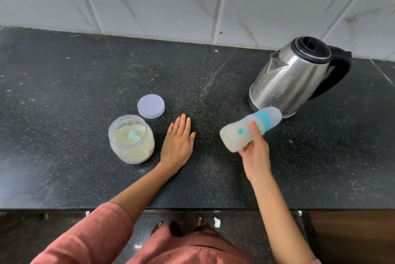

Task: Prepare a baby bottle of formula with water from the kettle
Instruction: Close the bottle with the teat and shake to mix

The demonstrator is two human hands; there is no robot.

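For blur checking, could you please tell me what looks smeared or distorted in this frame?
Head view: the baby bottle in the right hand is motion-blurred; the left hand, jar and kettle are sharp; the wide-angle lens bends the counter edges; the kettle's steel shows reflections.

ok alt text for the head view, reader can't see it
A person's right hand holds a capped baby bottle of milky liquid, tilted and motion-blurred, over a dark countertop. The left hand rests flat beside an open jar of powder, its lid behind it; a steel kettle stands at the right.
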